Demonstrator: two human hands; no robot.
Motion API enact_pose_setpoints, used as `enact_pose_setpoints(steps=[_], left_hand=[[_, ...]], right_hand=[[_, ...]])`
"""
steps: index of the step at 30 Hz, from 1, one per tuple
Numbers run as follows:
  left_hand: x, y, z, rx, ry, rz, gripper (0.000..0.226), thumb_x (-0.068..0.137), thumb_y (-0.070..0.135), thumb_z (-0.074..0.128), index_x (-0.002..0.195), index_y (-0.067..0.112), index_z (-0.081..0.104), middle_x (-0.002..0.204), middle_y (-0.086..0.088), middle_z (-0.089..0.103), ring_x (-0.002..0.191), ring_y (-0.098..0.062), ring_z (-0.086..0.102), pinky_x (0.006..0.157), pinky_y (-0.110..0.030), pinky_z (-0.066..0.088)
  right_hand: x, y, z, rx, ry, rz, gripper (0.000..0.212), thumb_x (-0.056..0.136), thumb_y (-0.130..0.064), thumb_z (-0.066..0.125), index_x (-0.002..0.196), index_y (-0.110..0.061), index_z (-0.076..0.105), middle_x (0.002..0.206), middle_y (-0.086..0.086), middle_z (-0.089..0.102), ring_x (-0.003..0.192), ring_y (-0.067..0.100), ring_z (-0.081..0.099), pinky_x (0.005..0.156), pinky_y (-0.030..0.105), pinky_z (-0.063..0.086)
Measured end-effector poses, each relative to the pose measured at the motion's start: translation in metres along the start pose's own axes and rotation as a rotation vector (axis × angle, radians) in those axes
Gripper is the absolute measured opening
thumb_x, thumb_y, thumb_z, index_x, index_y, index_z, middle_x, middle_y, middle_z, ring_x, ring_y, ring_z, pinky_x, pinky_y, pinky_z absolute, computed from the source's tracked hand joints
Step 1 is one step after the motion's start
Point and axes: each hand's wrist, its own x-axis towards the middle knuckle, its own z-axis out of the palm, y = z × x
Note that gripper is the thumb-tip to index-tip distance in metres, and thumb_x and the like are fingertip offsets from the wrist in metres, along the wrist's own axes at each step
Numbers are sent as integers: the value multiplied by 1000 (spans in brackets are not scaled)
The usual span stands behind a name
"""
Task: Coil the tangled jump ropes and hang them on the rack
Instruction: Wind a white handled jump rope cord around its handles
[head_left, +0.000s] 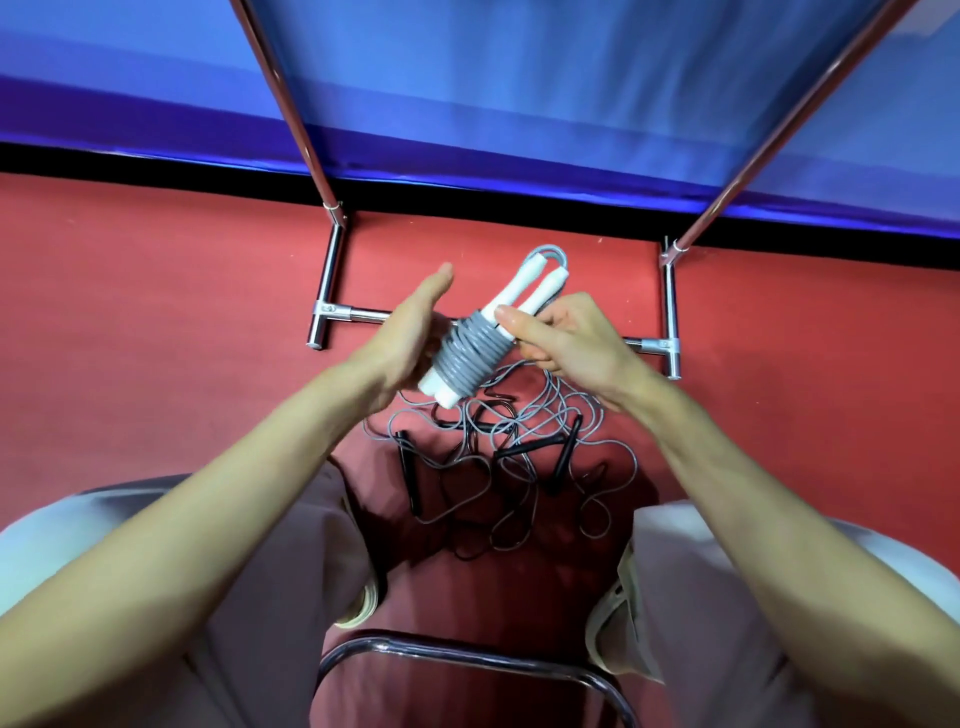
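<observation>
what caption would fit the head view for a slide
Seated person's two hands hold a white-handled jump rope wound in grey cord, above tangled ropes on the red floor before a chrome rack.

Rope tangle (498, 457) below rack bar (363, 315)

Grey rope (470, 352) coiled around 2 white handles (511, 295), above tangled ropes (498, 457).

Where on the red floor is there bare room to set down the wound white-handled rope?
Bare red floor left of the chrome rack base, and right of its far foot. Crowded: the tangle of grey and black ropes between the knees.
</observation>
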Motion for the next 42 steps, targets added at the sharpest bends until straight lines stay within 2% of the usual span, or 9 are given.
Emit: enact_pose_setpoints(steps=[4, 8, 17, 22, 26, 29, 33, 37, 42], left_hand=[[-13, 6, -6, -211, -492, -386, 83, 81, 74, 37, 79, -3, 66, 70, -23, 66, 50, -33, 65, 44, -36, 55], [-15, 8, 0, -110, -554, -353, 75, 74, 79, 36, 63, 6, 51, 45, -5, 41, 26, -11, 32, 34, -10, 17], [-6, 17, -7, -198, -228, -125, 69, 81, 73, 26, 57, 10, 42, 40, -1, 35, 26, -8, 15, 37, -8, 7], [0, 7, 0, -121, 44, -19, 51, 88, 60, 30, 60, 19, 40, 49, 0, 40, 30, -9, 25, 41, -7, 12], [5, 2, 6, -74, 235, 35, 43, 91, 52, 33, 65, 19, 44, 54, -3, 43, 30, -13, 33, 36, -12, 19], [10, -8, 10, 347, 423, 176, 41, 94, 45, 35, 75, 13, 53, 62, -10, 52, 52, -26, 46, 52, -29, 34], [10, -21, 15, 853, 554, 361, 49, 104, 33, 24, 105, 2, 62, 78, -11, 53, 71, -29, 44, 63, -33, 31], [2, -27, 25, 1152, 599, 562, 39, 101, 20, 19, 114, 6, 53, 99, -14, 61, 78, -36, 52, 49, -34, 15], [-2, -38, 29, 1248, 569, 786, 46, 101, 45, 21, 101, 8, 48, 93, -12, 58, 69, -36, 57, 52, -33, 26]], right_hand=[[1, -2, -1, 60, -124, -74, 47, 95, -26, 55, 62, 7, 47, 57, 4, 28, 44, 8, 20, 42, 12, 20], [2, -3, -2, 41, -96, -83, 40, 99, -23, 51, 64, -3, 47, 56, 3, 32, 40, 4, 23, 40, 12, 20], [12, -4, -15, -60, 134, -52, 49, 102, -29, 45, 84, 11, 66, 53, 3, 39, 40, 6, 30, 41, 17, 25], [12, 7, -10, -491, 112, -140, 25, 96, -19, 53, 75, -14, 66, 43, -19, 45, 44, 2, 38, 52, 24, 29], [15, 3, 2, -400, 60, -125, 36, 95, -13, 48, 62, -24, 58, 45, -11, 42, 47, 5, 37, 54, 30, 32], [18, 0, 11, -171, 59, -11, 39, 94, -2, 42, 61, -17, 58, 43, -13, 38, 39, 2, 32, 44, 22, 27], [13, -7, 13, 69, 78, 159, 30, 95, 0, 39, 71, 2, 57, 37, -11, 34, 31, 0, 24, 33, 13, 18], [5, -15, 9, 113, 116, 250, 37, 100, -29, 41, 84, 0, 59, 34, -11, 42, 30, 1, 25, 32, 14, 18], [6, -13, 1, -26, 301, 295, 50, 91, -56, 53, 64, -14, 53, 33, -10, 36, 26, 3, 29, 31, 14, 21]])
